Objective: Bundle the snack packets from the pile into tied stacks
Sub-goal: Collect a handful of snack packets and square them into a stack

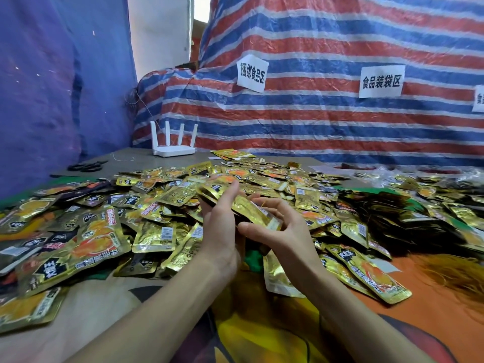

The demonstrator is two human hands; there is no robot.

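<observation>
A wide pile of gold foil snack packets covers the table in front of me. Just above the pile, at the centre, I hold a small stack of packets, tilted with its near end lower. My left hand grips the stack from the left, fingers wrapped over its far end. My right hand holds its near end from the right, thumb under it, and a thin yellow rubber band shows at the fingertips. A heap of loose yellow-brown rubber bands lies at the right.
A white router with several antennas stands at the back left, with black scissors on the grey tabletop to its left. A striped red, white and blue tarp with paper labels forms the back wall. A coloured cloth covers the near table.
</observation>
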